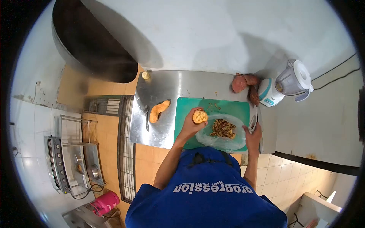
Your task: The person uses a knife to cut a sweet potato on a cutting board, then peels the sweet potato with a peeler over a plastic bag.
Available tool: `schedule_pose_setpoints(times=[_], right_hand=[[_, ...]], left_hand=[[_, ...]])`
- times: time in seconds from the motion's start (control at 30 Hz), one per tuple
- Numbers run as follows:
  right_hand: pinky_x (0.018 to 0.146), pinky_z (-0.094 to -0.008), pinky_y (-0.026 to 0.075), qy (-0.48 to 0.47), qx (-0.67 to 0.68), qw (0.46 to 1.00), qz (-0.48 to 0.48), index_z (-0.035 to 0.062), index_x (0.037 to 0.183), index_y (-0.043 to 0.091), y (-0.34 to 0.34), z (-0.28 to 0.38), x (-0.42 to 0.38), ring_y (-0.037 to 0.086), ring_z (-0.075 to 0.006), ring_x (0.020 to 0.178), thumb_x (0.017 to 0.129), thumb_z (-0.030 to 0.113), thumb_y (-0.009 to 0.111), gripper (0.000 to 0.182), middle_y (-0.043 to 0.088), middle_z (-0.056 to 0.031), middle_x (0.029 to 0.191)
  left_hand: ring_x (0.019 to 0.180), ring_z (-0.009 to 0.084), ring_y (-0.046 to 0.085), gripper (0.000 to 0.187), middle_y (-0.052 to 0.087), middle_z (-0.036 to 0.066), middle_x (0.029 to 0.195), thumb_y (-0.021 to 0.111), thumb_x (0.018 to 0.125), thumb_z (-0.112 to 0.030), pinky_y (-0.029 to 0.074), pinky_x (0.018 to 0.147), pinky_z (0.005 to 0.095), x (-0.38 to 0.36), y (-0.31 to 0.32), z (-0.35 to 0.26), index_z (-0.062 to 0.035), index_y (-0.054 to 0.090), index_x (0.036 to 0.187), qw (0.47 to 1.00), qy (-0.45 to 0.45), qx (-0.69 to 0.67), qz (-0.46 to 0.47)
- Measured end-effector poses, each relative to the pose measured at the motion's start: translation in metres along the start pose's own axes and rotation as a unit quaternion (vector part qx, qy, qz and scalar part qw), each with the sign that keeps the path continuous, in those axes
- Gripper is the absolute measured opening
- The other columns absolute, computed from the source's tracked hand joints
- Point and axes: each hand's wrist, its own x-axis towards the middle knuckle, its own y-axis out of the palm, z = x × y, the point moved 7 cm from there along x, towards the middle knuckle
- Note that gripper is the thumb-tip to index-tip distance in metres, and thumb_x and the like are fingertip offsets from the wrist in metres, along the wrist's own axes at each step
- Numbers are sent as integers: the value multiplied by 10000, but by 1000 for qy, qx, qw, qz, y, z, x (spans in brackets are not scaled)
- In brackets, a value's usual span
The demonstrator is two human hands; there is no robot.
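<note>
My left hand [192,126] is wrapped round an orange piece of sweet potato [200,116], its pale, mottled end turned upward. In my right hand [253,137] is a small light-coloured tool [253,122] that looks like a peeler, held at the right edge of the green cutting board [185,131]. Between my hands a clear plastic bag [240,142] lies spread on the board, with a heap of brownish peelings [222,129] in it. A peeled orange sweet potato [158,111] rests on the steel table to the left, beside a spoon [146,118].
Several red-skinned sweet potatoes [240,83] lie behind the board, next to a white and teal blender [270,93]. A small pale round piece [145,75] sits at the back left corner of the steel table [190,81]. A gas stove [57,163] and pink gas cylinder [106,202] are far left.
</note>
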Motion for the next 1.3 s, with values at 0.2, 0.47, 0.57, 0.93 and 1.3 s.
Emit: schedule_pose_setpoints(times=[0.2, 0.47, 0.57, 0.93, 1.3], right_hand=[[984, -388, 464, 51, 163, 972, 160, -107, 1335, 472, 106, -42, -16, 615, -333, 1148, 894, 255, 763, 640, 616, -245, 1263], [902, -434, 496, -3, 280, 946, 165, -54, 1293, 517, 137, -2, -1, 646, -306, 1064, 950, 312, 702, 534, 652, -213, 1095], [902, -410, 489, -19, 195, 976, 91, -55, 1269, 533, 108, 16, 8, 645, -289, 1029, 951, 363, 698, 550, 649, -177, 1038], [701, -451, 496, -237, 35, 954, 180, 8, 1075, 625, 42, 101, -1, 658, -377, 818, 858, 721, 607, 745, 654, -182, 842], [571, -429, 468, -258, 33, 958, 124, 57, 856, 647, 18, 142, -9, 625, -338, 612, 746, 724, 720, 679, 591, -122, 633]], left_hand=[[1064, 170, 621, 499, 613, 71, 1161, 674, 879, -169, 513, 941, 330, -28, 5, 83, -33, 511, 1331, 930, -267, -253, -20], [1052, 177, 604, 448, 605, 64, 1134, 672, 852, -123, 513, 892, 315, -4, -48, 17, -45, 537, 1272, 981, -112, -137, -79], [1054, 175, 602, 476, 612, 82, 1101, 702, 824, -60, 512, 894, 314, -7, -56, -8, -39, 523, 1265, 990, -70, 53, -109], [1197, 234, 595, 761, 538, 139, 1335, 893, 708, -10, 516, 1029, 356, -2, 9, -34, -43, 459, 1333, 1000, 11, -12, -2], [1187, 233, 602, 608, 573, 145, 1303, 761, 898, -266, 531, 993, 385, -11, 12, 4, -53, 458, 1380, 929, -99, -355, -15]])
